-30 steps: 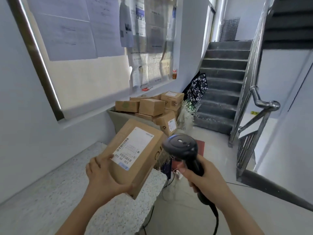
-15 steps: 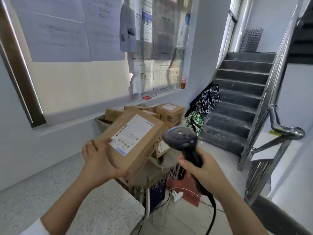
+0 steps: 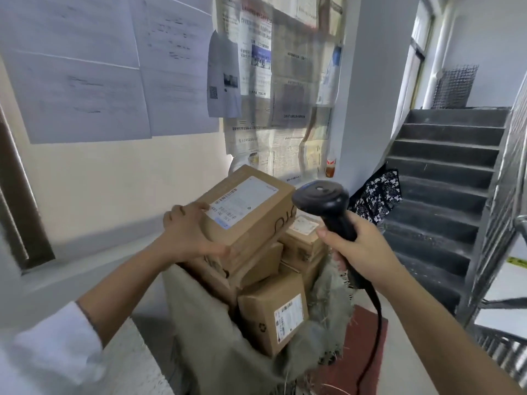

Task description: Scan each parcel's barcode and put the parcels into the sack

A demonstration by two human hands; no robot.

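Note:
My left hand point(image 3: 188, 235) grips a brown cardboard parcel point(image 3: 251, 212) by its near end, white shipping label facing up. The parcel is over the open mouth of a grey-green woven sack point(image 3: 199, 323), on or just above several other cardboard parcels point(image 3: 273, 312) piled inside; whether it touches them I cannot tell. My right hand point(image 3: 362, 252) holds a black corded barcode scanner point(image 3: 322, 199) upright by its handle, just right of the parcel, its head level with the parcel's top.
A speckled stone counter point(image 3: 137, 363) lies at lower left beside the sack. Papers and newspapers cover the window behind. A dark staircase point(image 3: 439, 195) with a metal railing point(image 3: 502, 212) rises on the right. A patterned bag point(image 3: 376, 198) sits behind the scanner; a red mat point(image 3: 362, 354) lies on the floor.
My left hand carried the parcel forward from above the counter to over the sack's pile. The scanner hand moved forward with it, and the view came closer to the sack.

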